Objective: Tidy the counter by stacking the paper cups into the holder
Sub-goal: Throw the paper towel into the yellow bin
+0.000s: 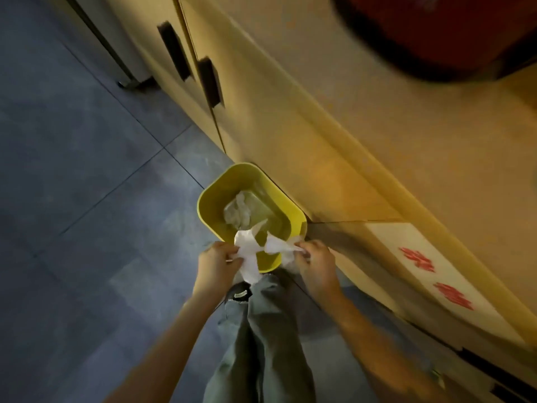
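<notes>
Grey tiled floor (96, 175) underfoot, beige cabinet fronts (261, 112) beyond the hands. Left hand (216, 264) and right hand (315, 264) each pinching crumpled white tissue (250, 251), held above yellow waste bin (207, 205) just ahead. Step judged: binning scraps. Next: release over the opening. Paper cups, holder not visible.

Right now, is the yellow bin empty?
No. The bin stands upright and open, with crumpled paper on its bottom. Most of it is unfilled.
</notes>
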A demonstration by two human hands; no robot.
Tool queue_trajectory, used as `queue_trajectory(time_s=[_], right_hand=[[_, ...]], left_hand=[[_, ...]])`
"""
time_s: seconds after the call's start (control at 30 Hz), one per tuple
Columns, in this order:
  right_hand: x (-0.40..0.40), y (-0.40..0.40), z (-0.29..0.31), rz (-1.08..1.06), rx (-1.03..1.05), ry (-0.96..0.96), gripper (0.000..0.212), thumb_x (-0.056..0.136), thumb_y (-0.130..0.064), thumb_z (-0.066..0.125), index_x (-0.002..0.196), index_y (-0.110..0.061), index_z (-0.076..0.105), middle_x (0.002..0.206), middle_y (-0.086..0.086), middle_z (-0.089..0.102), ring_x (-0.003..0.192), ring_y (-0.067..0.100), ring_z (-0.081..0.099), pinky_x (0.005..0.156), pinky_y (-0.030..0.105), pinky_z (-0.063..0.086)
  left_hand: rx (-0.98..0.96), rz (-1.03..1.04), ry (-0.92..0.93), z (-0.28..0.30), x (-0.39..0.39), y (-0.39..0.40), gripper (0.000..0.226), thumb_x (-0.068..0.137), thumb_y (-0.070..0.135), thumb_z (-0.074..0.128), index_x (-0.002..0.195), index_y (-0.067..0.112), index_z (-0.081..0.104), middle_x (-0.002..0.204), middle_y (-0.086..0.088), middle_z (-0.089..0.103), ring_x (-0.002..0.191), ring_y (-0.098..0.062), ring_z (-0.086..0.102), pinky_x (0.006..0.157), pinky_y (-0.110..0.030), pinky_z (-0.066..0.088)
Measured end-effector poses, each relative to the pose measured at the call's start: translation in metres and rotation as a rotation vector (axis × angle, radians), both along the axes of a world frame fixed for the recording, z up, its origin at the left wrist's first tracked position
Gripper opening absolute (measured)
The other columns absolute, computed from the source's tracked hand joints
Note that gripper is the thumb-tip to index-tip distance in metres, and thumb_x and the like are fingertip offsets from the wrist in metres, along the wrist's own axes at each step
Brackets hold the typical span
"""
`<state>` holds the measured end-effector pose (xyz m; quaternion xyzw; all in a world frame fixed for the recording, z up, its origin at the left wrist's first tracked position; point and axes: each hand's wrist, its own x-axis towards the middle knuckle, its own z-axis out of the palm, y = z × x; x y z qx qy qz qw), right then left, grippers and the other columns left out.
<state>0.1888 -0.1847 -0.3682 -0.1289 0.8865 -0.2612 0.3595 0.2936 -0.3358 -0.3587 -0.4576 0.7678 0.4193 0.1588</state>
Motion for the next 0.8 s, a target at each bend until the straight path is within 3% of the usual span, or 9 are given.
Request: queue_trajectory(time_s=[0.1, 0.2, 0.37, 0.5, 0.6, 0.7, 0.8], right_hand=[[-0.012, -0.015, -0.057, 0.108, 0.083, 0.033, 0.028, 0.091, -0.022, 0.048, 0.108, -0.005, 0.063, 0.102, 0.020, 0.067, 0.095, 0.033, 0.062, 0.073, 0.027, 0.040], [-0.022, -0.030, -0.107, 0.223, 0.151, 0.069, 0.013, 0.092, -0.012, 0.049, 0.103, -0.007, 0.055, 0.097, 0.018, 0.067, 0.093, 0.032, 0.063, 0.069, 0.034, 0.044], [-0.031, -0.058, -0.178, 0.341, 0.325, 0.059, 0.022, 0.092, -0.002, 0.043, 0.109, -0.004, 0.057, 0.116, 0.016, 0.064, 0.107, 0.030, 0.060, 0.087, 0.037, 0.050], [-0.035, -0.068, -0.224, 0.187, 0.397, -0.143, 0.033, 0.095, -0.006, 0.031, 0.112, 0.002, 0.058, 0.122, 0.021, 0.058, 0.112, 0.036, 0.054, 0.095, 0.041, 0.044], [-0.040, -0.074, -0.244, 0.041, 0.387, -0.214, 0.034, 0.095, -0.005, 0.031, 0.111, 0.006, 0.059, 0.124, 0.023, 0.058, 0.105, 0.034, 0.056, 0.087, 0.039, 0.047], [-0.046, -0.079, -0.248, 0.066, 0.414, -0.253, 0.032, 0.095, -0.003, 0.037, 0.124, 0.004, 0.050, 0.133, 0.022, 0.052, 0.122, 0.035, 0.051, 0.099, 0.037, 0.042], [-0.053, -0.078, -0.243, 0.080, 0.332, -0.264, 0.036, 0.094, -0.007, 0.042, 0.130, 0.000, 0.044, 0.137, 0.021, 0.049, 0.126, 0.034, 0.047, 0.103, 0.036, 0.040]], left_hand=[[-0.057, -0.081, -0.004, -0.052, -0.015, -0.004, 0.021, 0.084, 0.014, 0.062, 0.101, 0.004, 0.069, 0.102, -0.015, 0.070, 0.089, -0.031, 0.063, 0.068, -0.028, 0.043], [-0.136, -0.195, -0.043, -0.105, -0.031, -0.007, 0.023, 0.090, 0.020, 0.052, 0.107, 0.012, 0.066, 0.106, -0.010, 0.069, 0.093, -0.030, 0.063, 0.071, -0.032, 0.048], [-0.181, -0.512, -0.210, -0.172, -0.062, -0.001, 0.019, 0.086, 0.015, 0.053, 0.103, 0.011, 0.062, 0.103, -0.008, 0.067, 0.093, -0.028, 0.065, 0.076, -0.035, 0.053], [-0.087, -0.627, -0.320, -0.208, -0.084, 0.006, 0.028, 0.090, 0.011, 0.049, 0.117, 0.009, 0.055, 0.120, -0.011, 0.057, 0.109, -0.028, 0.059, 0.090, -0.036, 0.050], [0.082, -0.653, -0.422, -0.232, -0.093, 0.006, 0.035, 0.091, 0.008, 0.048, 0.125, 0.002, 0.047, 0.131, -0.013, 0.051, 0.121, -0.030, 0.051, 0.099, -0.035, 0.043], [0.199, -0.639, -0.507, -0.251, -0.088, 0.004, 0.039, 0.087, 0.006, 0.053, 0.126, 0.003, 0.046, 0.133, -0.014, 0.051, 0.121, -0.029, 0.051, 0.101, -0.036, 0.042], [0.179, -0.587, -0.411, -0.246, -0.081, 0.000, 0.039, 0.090, 0.012, 0.049, 0.128, 0.005, 0.046, 0.130, -0.015, 0.054, 0.119, -0.029, 0.052, 0.099, -0.036, 0.043]])
